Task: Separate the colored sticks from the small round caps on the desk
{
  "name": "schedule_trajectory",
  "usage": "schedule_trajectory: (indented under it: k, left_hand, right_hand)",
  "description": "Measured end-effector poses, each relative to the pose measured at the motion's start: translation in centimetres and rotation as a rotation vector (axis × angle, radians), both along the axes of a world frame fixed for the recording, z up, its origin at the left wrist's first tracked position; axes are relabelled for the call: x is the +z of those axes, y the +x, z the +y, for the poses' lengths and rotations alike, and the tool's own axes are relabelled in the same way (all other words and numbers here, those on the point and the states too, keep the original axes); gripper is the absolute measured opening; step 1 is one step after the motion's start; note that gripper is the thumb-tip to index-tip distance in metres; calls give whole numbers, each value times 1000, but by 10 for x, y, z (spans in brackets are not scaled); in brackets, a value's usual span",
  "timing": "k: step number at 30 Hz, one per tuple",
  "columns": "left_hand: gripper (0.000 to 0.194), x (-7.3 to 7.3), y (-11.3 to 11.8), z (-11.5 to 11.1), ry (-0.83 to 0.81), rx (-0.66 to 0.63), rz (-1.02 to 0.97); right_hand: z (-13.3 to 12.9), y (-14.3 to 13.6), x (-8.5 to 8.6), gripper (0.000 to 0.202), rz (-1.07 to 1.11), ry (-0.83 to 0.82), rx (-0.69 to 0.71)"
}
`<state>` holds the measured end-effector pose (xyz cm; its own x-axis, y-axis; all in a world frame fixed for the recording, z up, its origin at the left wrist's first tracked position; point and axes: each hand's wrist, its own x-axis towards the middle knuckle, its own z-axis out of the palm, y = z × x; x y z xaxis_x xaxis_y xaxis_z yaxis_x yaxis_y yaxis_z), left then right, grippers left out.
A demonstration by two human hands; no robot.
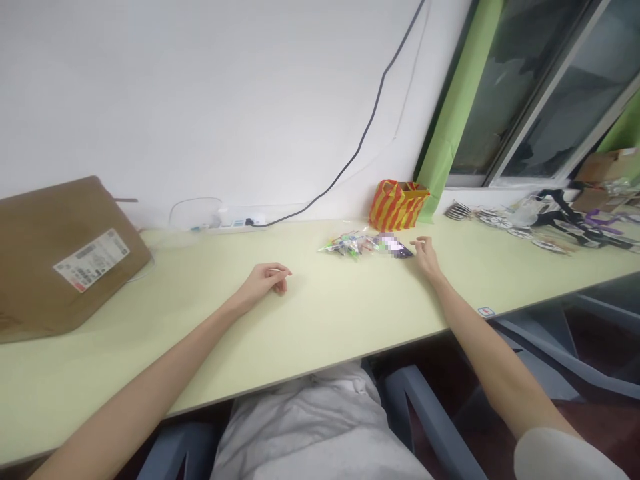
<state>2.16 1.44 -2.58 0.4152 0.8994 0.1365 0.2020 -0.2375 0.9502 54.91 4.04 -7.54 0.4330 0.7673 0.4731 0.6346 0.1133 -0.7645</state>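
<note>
My left hand [267,281] rests on the pale yellow-green table [320,320], its fingers curled in loosely; whether anything small is inside cannot be made out. Further right, my right hand [425,255] is just beside a dark phone [403,252] with a lit, blurred screen, its fingers partly bent and apart, holding nothing. Left of the phone lies a pile of small colourful items in clear wrapping [349,245]. A red and yellow striped bag [397,205] stands behind the phone, against the wall.
A big cardboard box [65,253] fills the left side. Along the wall sit a power strip [235,225] and a black cable [357,152]. Discs [495,219] and black parts [570,223] lie at the right. Grey-blue chairs [420,413] stand at the front edge.
</note>
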Motion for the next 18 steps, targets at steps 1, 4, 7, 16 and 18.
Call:
schedule_trajectory:
  k: [1,4,7,16,18]
  left_hand:
    - [38,0,0,0,5,-2,7]
    - [36,0,0,-2,67,-24,68]
    - [29,0,-2,-1,280,-10,254]
    - [25,-3,-13,7,545,-54,539]
    - [26,-2,-15,7,543,-51,547]
  right_hand:
    - [-1,0,0,35,-5,11,-22]
    - [-3,-2,2,35,-23,45,-83]
    - [-4,-8,4,36,-52,76,-113]
    - [18,-45,7,29,-324,153,-63]
    - [30,-49,10,30,-299,191,-160]
